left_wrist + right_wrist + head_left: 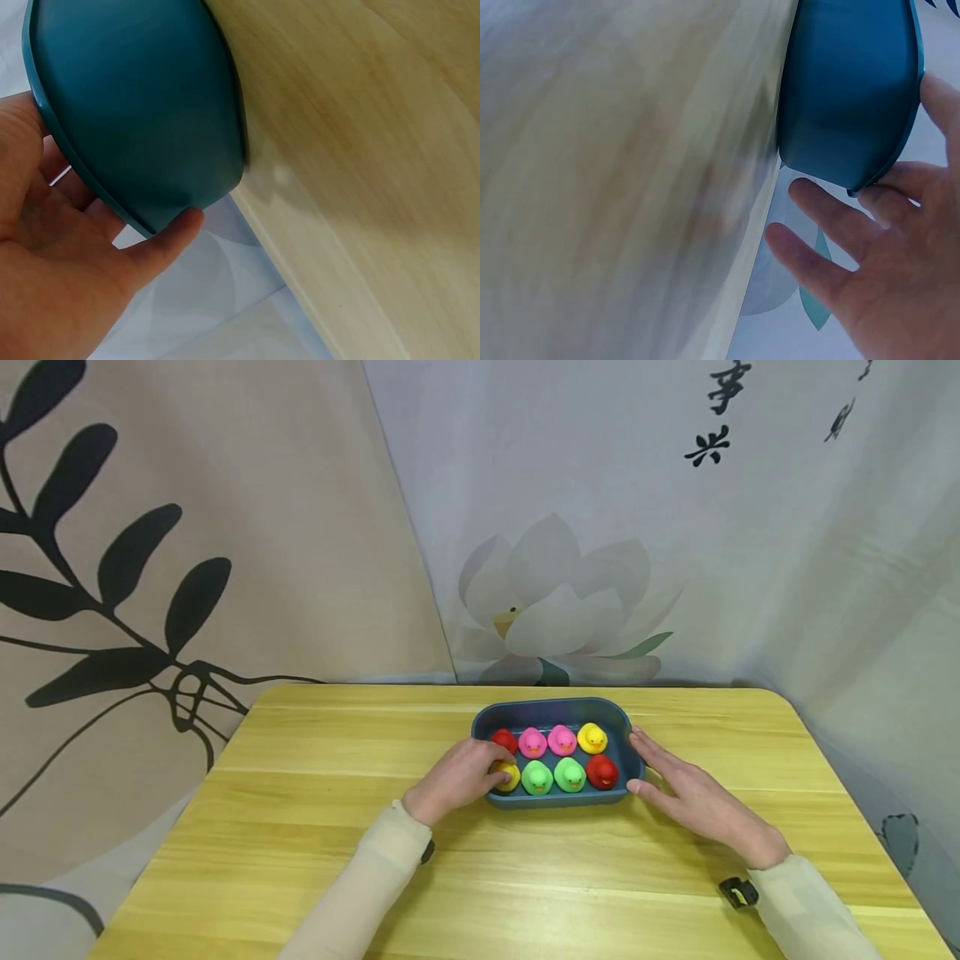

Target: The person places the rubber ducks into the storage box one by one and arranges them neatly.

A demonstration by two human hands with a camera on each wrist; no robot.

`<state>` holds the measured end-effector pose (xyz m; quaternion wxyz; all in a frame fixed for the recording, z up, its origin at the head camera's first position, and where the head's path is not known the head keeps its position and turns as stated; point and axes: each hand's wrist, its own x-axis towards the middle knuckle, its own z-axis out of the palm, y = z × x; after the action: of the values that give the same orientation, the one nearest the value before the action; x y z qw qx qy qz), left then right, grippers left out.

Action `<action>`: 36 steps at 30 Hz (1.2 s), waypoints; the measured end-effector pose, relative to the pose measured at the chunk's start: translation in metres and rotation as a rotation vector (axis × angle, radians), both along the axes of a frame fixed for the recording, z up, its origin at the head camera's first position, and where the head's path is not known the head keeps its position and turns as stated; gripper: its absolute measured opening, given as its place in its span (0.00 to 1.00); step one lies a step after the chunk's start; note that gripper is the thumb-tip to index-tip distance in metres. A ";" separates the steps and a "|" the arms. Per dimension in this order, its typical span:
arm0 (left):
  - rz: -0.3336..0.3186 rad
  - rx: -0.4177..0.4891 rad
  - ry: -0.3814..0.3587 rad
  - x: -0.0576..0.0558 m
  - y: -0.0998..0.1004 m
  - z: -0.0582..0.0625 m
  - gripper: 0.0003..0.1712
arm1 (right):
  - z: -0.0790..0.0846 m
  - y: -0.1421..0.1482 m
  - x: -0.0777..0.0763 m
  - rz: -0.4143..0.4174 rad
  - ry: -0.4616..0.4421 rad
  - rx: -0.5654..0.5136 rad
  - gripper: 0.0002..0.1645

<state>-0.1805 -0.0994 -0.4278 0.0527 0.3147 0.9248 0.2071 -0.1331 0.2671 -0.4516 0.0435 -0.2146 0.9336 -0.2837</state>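
Observation:
A dark blue-green tray [558,802] holds small rubber ducks in two rows. The back row has a red duck [505,741], two pink ducks [532,742] and a yellow duck [592,738]. In front are another yellow duck, two green ducks [537,777] and a red duck [602,772]. My left hand [461,777] reaches over the left end and pinches the front-left yellow duck [507,778], partly covering it. One left finger [176,232] lies outside the tray's end wall. My right hand [693,797] touches the right end with fingers extended, thumb near the front corner.
The tray stands on a wooden table [300,810], towards its back edge. Printed cloth [315,527] hangs behind the table and along its right side. Both wrists wear dark bands, one [738,892] showing below the right sleeve.

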 end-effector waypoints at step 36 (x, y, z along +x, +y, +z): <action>0.189 0.275 0.136 0.031 -0.039 0.003 0.19 | 0.001 0.003 0.000 0.004 0.008 0.021 0.47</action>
<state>-0.1498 -0.1388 -0.4246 -0.0731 0.2441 0.9147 0.3137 -0.1333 0.2699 -0.4501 0.0424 -0.2172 0.9362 -0.2730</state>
